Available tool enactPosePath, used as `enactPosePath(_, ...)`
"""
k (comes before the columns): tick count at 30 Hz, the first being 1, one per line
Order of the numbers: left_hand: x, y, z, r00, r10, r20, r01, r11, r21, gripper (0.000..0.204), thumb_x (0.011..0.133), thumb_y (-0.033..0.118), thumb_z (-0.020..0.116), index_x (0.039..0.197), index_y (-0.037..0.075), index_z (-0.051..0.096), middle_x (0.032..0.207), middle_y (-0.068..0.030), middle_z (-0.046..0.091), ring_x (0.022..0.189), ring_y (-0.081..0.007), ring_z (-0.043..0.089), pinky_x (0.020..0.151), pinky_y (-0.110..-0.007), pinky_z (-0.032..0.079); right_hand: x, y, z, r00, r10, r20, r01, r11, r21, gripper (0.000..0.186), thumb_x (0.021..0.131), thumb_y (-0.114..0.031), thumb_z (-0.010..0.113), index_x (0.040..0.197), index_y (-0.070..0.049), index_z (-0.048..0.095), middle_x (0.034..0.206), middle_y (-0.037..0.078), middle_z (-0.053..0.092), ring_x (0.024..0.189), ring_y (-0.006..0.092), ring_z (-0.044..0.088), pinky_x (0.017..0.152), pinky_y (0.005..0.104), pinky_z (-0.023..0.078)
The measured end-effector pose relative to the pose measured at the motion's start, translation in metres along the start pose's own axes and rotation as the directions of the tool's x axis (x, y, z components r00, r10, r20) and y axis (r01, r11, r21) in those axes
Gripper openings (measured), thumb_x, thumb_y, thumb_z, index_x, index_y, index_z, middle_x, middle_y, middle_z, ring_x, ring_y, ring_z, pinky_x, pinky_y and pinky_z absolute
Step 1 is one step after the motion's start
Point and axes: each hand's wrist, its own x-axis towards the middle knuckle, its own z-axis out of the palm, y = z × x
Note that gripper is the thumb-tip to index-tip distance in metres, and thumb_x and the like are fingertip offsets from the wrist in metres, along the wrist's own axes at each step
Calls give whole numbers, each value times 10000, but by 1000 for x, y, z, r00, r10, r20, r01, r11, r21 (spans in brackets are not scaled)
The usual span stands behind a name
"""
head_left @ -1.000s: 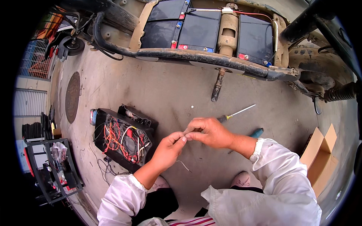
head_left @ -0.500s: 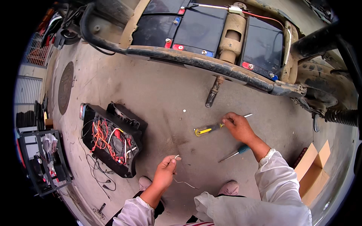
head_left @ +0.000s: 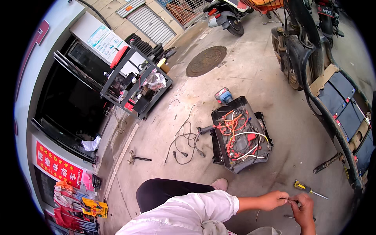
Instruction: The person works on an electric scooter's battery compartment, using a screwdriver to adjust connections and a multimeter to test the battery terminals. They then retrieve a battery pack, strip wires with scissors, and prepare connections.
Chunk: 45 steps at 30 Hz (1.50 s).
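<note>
Low at the right, my left hand is closed in a pinch on a thin white wire, whose loose tail hangs below the wrist. My right hand meets it fingertip to fingertip, also pinching at the wire's end; the exact spot is small and mostly covered by fingers. Just beyond my right hand, a screwdriver with a yellow and black handle lies on the concrete. A second screwdriver's shaft shows beneath the hands, its handle hidden behind my right hand.
A black plastic housing full of orange, red and white wires lies ahead, with a blue cordless tool behind it. The vehicle frame with batteries stands at the right. Black cables and a tool cart are to the left.
The view has swung left. My right hand has left the yellow screwdriver, which stays on the floor, and has come up to my left hand at the wire.
</note>
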Motion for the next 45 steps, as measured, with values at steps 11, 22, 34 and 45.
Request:
enactPosePath(11,18,32,-18,974,186,129,-183,983,-32,256,1003,239,496,992,13,615,907,-79,648,861,-157,558,797,-348,451,-5,-25,-4,954,133,-269,-134,991,14,84,774,43,693,798,20,616,726,79,620,671,168,599,595,288,465)
enactPosePath(22,19,44,-12,950,302,85,-296,953,-67,166,914,135,572,937,-17,633,839,-119,670,785,-219,617,751,-357,483,-20,20,-4,893,437,-111,-281,733,620,209,985,-151,569,818,-33,527,708,28,573,548,85,478,489,227,390)
enactPosePath(34,10,26,-6,952,299,-57,-301,954,-14,160,876,126,564,894,-12,642,817,-157,662,780,-303,636,724,-395,488,-9,-19,4,894,433,-112,-396,883,252,207,996,-190,556,890,-16,592,702,31,597,620,121,546,566,277,443)
enactPosePath(45,0,46,-4,984,157,-83,-111,907,407,204,957,232,532,939,42,604,916,-185,637,924,-418,602,795,-517,472,-3,-32,10,874,441,-203,-389,887,250,312,973,-171,592,726,-19,476,609,79,514,521,130,444,472,317,367)
